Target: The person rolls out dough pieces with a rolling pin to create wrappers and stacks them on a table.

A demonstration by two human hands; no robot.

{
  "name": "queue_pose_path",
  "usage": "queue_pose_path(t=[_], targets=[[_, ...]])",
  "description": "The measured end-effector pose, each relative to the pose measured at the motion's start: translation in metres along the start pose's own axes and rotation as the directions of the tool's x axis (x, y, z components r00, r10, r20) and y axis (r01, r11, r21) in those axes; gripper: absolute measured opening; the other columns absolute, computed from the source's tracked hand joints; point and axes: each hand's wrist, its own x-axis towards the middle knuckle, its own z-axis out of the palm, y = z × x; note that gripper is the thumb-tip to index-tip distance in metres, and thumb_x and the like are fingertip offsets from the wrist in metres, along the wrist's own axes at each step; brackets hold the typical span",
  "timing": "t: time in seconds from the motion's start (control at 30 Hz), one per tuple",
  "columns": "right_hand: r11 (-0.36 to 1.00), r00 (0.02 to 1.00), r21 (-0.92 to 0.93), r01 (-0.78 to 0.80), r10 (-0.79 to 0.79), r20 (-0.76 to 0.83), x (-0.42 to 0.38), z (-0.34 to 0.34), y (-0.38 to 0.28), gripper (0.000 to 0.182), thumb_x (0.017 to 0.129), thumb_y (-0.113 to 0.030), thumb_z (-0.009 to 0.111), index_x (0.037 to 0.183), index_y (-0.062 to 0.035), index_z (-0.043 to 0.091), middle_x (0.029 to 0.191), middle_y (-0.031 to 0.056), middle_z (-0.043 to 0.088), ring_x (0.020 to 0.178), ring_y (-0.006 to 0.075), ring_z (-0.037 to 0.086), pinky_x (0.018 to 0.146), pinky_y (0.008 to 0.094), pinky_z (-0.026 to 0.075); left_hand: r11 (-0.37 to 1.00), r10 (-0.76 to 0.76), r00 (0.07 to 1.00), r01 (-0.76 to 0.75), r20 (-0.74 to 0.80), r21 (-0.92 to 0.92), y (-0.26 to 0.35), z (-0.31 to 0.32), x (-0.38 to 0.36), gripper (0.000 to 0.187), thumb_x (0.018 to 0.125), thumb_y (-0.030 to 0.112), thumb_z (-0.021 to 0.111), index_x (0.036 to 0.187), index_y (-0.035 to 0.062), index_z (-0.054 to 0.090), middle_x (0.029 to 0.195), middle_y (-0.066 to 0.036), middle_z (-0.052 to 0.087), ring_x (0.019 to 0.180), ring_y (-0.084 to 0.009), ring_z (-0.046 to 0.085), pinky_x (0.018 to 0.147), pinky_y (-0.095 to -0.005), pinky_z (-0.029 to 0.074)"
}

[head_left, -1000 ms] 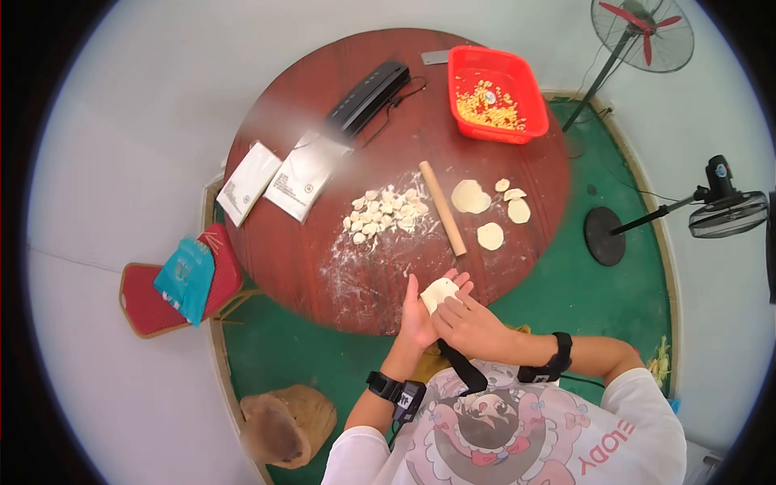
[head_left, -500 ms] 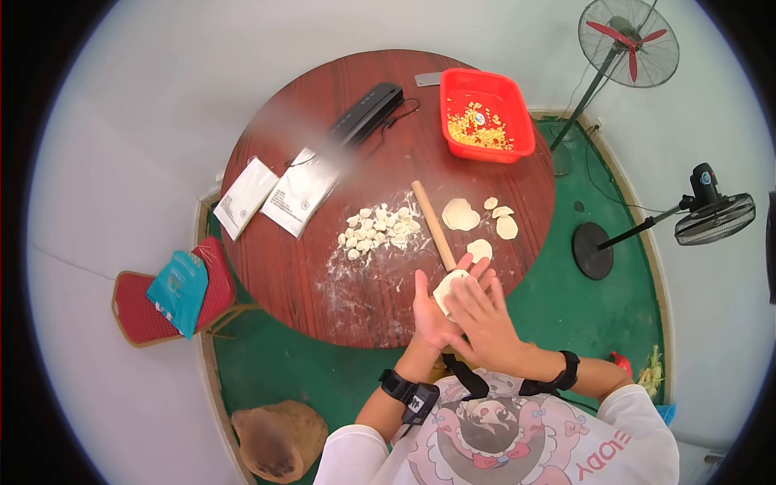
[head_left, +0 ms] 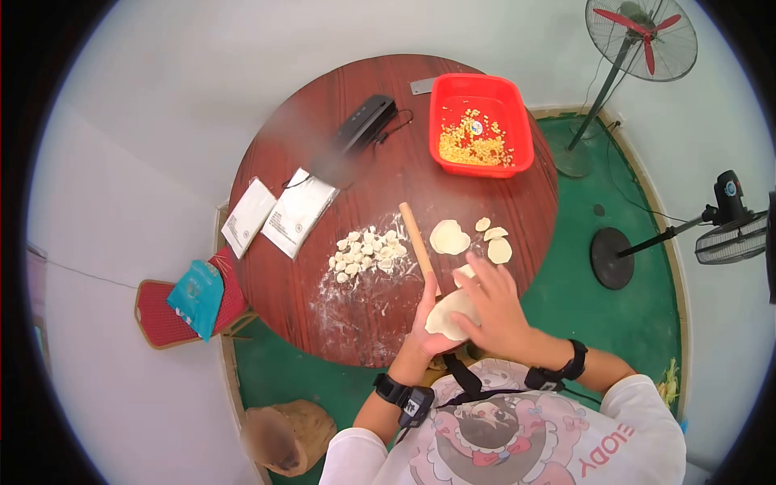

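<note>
A flat, pale dough round (head_left: 446, 317) lies on the palm of my left hand (head_left: 426, 330), whose thumb points up beside it. My right hand (head_left: 503, 311) is over the right side of the round, fingers spread and slightly bent, partly covering it. A wooden rolling pin (head_left: 416, 241) lies just beyond my hands. To its right are a larger dough sheet (head_left: 449, 237) and several smaller pieces, one of them (head_left: 499, 250) oval. Left of the pin sits a heap of small dough pieces (head_left: 364, 255) on scattered flour.
A red basin (head_left: 523, 137) holding yellow kernels stands at the back right of the round table (head_left: 323, 323). A black device (head_left: 368, 120) and two white packets (head_left: 297, 212) lie at the left. Two fans stand at the right, and a red chair (head_left: 158, 311) is at the left.
My right hand has lifted and shifted right, uncovering more of the dough round, which now shows wider on my left palm. The whole view has shifted slightly.
</note>
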Motion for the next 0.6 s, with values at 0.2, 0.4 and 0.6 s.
queue_pose_path(t=[0.2, 0.4, 0.6], targets=[[0.871, 0.942, 0.477, -0.113, -0.058, 0.330, 0.017, 0.000, 0.079, 0.025, 0.077, -0.024, 0.063, 0.091, -0.0041, 0.059, 0.101, 0.0135, 0.061, 0.099, 0.0297, 0.056, 0.090, 0.0405, 0.038, 0.983, -0.082, 0.992, 0.097, -0.101, 0.155, -0.005, -0.004, 0.045, 0.075, 0.086, 0.066, 0.030, 0.129, 0.0062, 0.041, 0.127, -0.013, 0.048, 0.114, -0.0270, 0.050, 0.100, -0.0425, 0.037], [0.718, 0.889, 0.586, -0.376, 0.101, 0.447, 0.026, 0.005, 0.105, 0.018, 0.081, -0.017, 0.059, 0.089, -0.0005, 0.057, 0.077, 0.0141, 0.065, 0.071, 0.0296, 0.064, 0.065, 0.0362, 0.049, 0.873, 0.242, 0.905, -0.046, -0.350, 0.486, 0.001, -0.002, 0.056, 0.074, 0.089, 0.062, 0.027, 0.127, 0.0003, 0.041, 0.126, -0.015, 0.048, 0.116, -0.0268, 0.049, 0.101, -0.0442, 0.036], [0.556, 0.827, 0.646, -0.523, 0.148, 0.543, 0.018, 0.028, 0.124, 0.015, 0.084, -0.010, 0.058, 0.091, 0.0027, 0.058, 0.072, 0.0133, 0.065, 0.065, 0.0136, 0.063, 0.055, 0.0273, 0.050, 0.485, 0.612, 0.655, 0.132, -0.443, 0.865, 0.003, -0.019, 0.043, 0.041, 0.091, 0.028, 0.052, 0.117, -0.0021, 0.050, 0.106, -0.012, 0.060, 0.092, -0.0197, 0.062, 0.079, -0.0361, 0.054]])
